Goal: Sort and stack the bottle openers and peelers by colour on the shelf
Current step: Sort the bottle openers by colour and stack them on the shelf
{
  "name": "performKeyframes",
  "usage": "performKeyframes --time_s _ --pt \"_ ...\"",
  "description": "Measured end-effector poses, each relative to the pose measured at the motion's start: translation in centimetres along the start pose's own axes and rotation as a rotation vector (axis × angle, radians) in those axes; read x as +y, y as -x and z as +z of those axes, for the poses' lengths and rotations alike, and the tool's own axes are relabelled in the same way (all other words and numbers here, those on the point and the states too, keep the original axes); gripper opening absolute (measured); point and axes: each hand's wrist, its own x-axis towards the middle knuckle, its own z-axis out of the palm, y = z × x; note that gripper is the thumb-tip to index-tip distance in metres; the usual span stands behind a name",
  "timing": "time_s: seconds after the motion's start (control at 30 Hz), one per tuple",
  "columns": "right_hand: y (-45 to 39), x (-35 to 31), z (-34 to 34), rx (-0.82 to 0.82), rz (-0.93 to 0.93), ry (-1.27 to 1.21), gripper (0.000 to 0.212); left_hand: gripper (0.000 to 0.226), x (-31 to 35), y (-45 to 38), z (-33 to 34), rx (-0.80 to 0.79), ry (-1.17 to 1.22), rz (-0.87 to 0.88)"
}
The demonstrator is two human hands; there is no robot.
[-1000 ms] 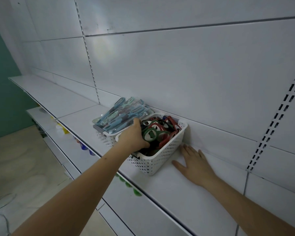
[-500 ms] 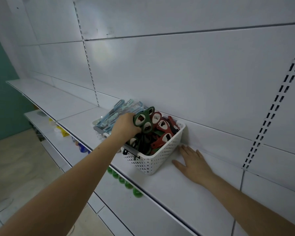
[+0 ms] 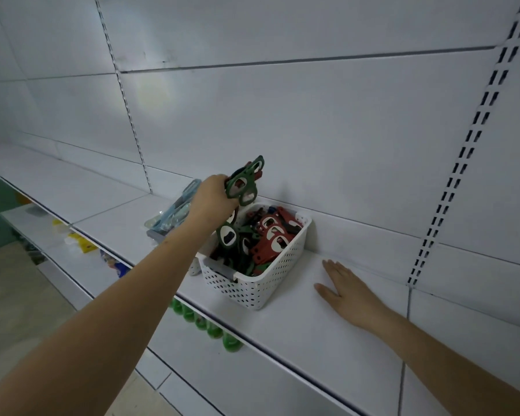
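Sorting barely begun: left hand [image 3: 210,197] grips green bottle openers [image 3: 244,182] above basket [image 3: 261,288]; right hand [image 3: 347,291] flat, fingers straight, on shelf [image 3: 327,334]; nothing stacked.

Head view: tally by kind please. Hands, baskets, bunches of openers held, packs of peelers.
Hands: 2, the left hand and the right hand
White perforated plastic baskets: 1
Held bunches of green bottle openers: 1
Piles of blue packaged peelers: 1
Total: 5
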Motion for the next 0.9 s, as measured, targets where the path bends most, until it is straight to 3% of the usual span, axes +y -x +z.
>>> performKeyframes --time_s 0.3,0.47,0.67,0.9 --pt "3.7 1.4 -2.4 0.066 0.163 -0.238 0.069 0.018 2.5 -0.8 0.8 -0.014 0.332 -0.079" --pt "7.5 3.4 -4.1 0.165 0.242 -0.23 0.067 0.011 8.2 2.9 4.6 -0.236 0.534 -0.02" --pt "14.8 7.4 -5.6 0.22 0.392 -0.256 0.067 0.014 14.5 9.1 11.3 -0.531 0.8 -0.133" --pt "22.1 13.5 -8.0 0.219 0.542 -0.156 0.069 0.016 19.1 16.9 20.7 -0.797 0.838 -0.243"
